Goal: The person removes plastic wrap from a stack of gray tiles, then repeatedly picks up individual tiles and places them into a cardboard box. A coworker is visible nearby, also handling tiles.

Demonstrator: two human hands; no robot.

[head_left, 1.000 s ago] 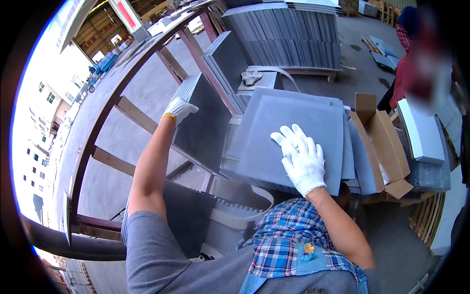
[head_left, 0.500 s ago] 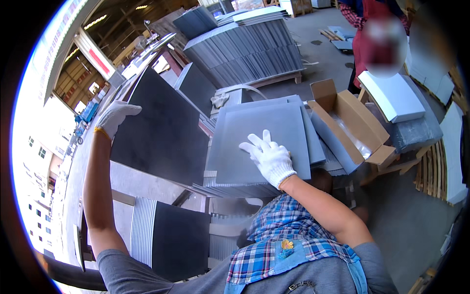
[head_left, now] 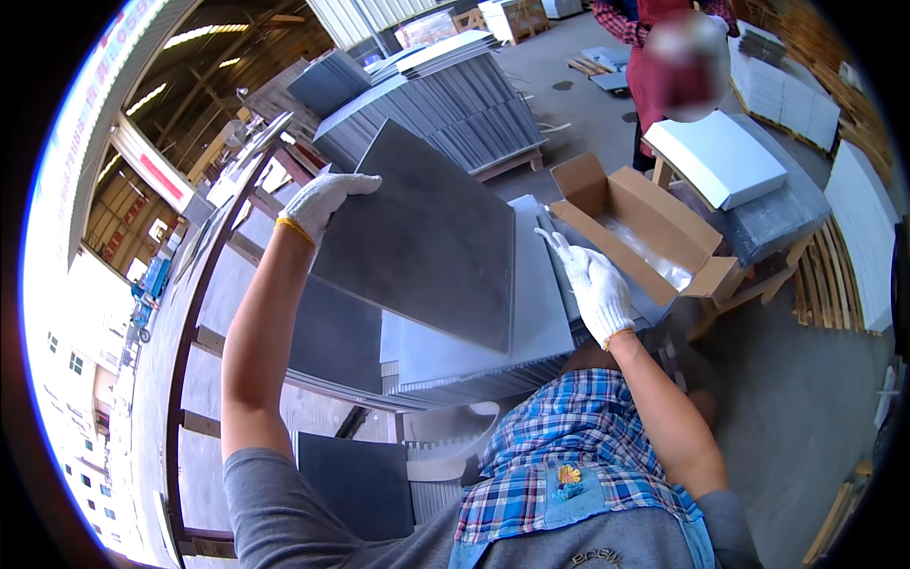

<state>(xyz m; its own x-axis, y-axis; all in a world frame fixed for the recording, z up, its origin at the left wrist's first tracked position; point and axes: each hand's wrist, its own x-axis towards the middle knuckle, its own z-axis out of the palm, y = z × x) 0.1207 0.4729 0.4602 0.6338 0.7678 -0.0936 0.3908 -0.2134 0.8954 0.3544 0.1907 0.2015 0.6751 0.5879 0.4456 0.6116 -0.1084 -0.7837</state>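
Note:
My left hand (head_left: 327,201), in a white knit glove, grips the upper left edge of a dark grey square tile (head_left: 427,232). The tile is tilted, standing over a stack of light grey tiles (head_left: 545,327), its lower right edge on or just above the top one; I cannot tell whether they touch. My right hand (head_left: 599,294), gloved too, is open with fingers stretched out, at the stack's right side, over tiles (head_left: 567,256) by the carton. It is apart from the tilted tile's right edge. Another dark tile (head_left: 336,337) shows below the held one.
An open cardboard carton (head_left: 654,228) with clear plastic inside stands to the right, near a white box (head_left: 716,159). A large tile stack (head_left: 436,119) on a pallet lies beyond. A person in a red apron (head_left: 661,95) stands at the far right. A metal rail (head_left: 177,379) runs along the left.
My left hand has swung the dark tile rightward, from beside the stack to over it. My right hand has lifted off the top tile and shifted to the right side.

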